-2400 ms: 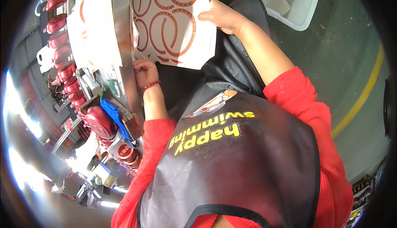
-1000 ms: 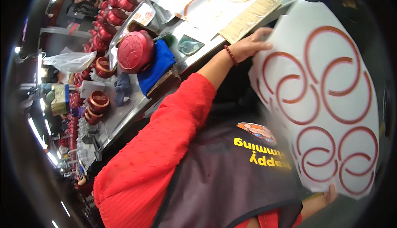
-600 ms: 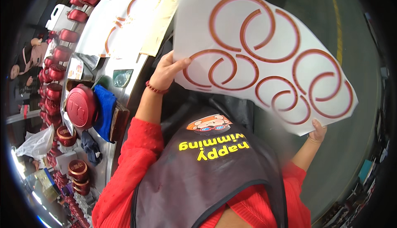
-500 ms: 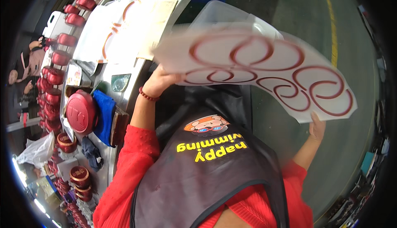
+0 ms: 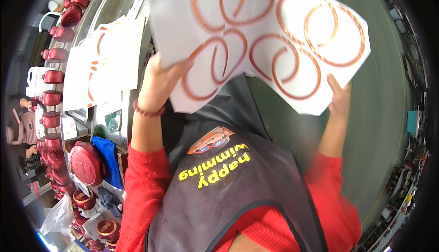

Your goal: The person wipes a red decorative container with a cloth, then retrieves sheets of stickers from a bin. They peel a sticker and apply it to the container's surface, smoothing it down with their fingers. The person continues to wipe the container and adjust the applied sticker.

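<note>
A large white sheet printed with reddish-gold curved bands stretches between my two hands, in front of my dark apron. My left hand, with a red bead bracelet at the wrist, is closed on the sheet's left edge, thumb on the printed face. At the lower right corner my right hand pinches the sheet; its thumb shows and most fingers are hidden behind. The sheet sags in the middle, and its upper edge runs out of view.
To my left, a metal counter bears another printed sheet, a red round vessel and a blue cloth. Several red pots line its far side. A person in pink works beyond. Green floor lies at right.
The sheet has swung up and tilted, so its printed face shows more fully. Both hands still grip it; my right hand has moved slightly left and up. The whole view has shifted a little.
</note>
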The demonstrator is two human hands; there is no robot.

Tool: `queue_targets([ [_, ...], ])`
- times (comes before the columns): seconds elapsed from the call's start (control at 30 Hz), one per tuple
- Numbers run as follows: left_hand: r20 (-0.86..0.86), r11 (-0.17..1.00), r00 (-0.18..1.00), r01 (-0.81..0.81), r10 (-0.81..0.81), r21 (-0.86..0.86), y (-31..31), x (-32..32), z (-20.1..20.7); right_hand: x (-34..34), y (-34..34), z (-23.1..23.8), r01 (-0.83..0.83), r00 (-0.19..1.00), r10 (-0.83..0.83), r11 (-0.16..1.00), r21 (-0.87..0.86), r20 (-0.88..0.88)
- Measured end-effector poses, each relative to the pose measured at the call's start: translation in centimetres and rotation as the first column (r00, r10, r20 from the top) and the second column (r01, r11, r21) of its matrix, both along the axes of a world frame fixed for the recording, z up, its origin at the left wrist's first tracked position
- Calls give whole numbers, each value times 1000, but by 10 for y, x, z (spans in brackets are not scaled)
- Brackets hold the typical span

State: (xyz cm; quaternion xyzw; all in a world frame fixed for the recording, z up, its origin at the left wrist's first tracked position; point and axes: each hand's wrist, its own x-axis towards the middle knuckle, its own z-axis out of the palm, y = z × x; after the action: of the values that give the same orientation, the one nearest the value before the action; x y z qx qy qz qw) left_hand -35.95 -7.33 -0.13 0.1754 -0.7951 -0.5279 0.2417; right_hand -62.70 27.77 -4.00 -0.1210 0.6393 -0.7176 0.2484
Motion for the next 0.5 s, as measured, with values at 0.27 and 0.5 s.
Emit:
queue_targets([
  [0.27, 220, 817, 975, 157, -38, -555, 165, -100, 4, 86, -69, 4, -49, 999, 49, 998, -28, -22],
  [0.5, 321, 686, 891, 452, -321, -570, 218, -85, 9, 106, -8, 21, 68, 994, -62, 995, 75, -85],
])
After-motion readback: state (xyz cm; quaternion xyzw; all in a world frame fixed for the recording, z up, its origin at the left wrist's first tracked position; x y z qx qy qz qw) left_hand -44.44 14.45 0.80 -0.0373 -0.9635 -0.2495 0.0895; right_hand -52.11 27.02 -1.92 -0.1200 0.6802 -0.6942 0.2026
